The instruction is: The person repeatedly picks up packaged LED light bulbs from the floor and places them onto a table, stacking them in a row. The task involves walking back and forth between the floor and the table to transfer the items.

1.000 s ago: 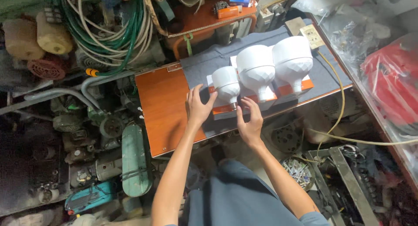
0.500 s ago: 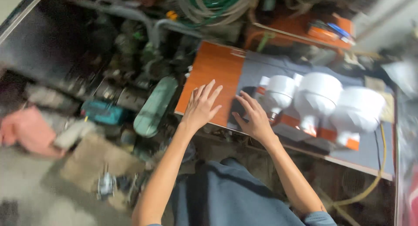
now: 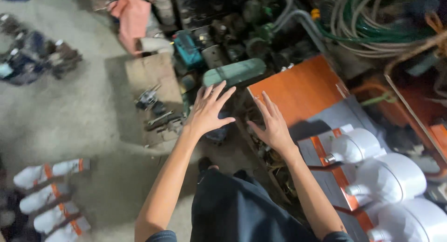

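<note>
My left hand (image 3: 208, 110) hangs in the air with fingers spread and nothing in it, above the floor just left of the orange table (image 3: 298, 86). My right hand (image 3: 271, 125) is also empty and open, palm down, hovering over the table's near left corner. Three large white bulbs rest on grey and orange boxes at the right: the smallest bulb (image 3: 356, 145), a bigger bulb (image 3: 390, 178) and the largest bulb (image 3: 412, 223). Neither hand touches them.
A green metal casing (image 3: 235, 72) lies beyond my left hand. Tools sit on a cardboard sheet (image 3: 151, 79). Several boxed bulbs (image 3: 49, 197) lie on the concrete floor at lower left. Coiled hoses (image 3: 372, 18) and machine parts crowd the top.
Both hands have let go of the small bulb and come away to the left, open. The view has swung left toward the floor, bringing the boxed bulbs there into sight.
</note>
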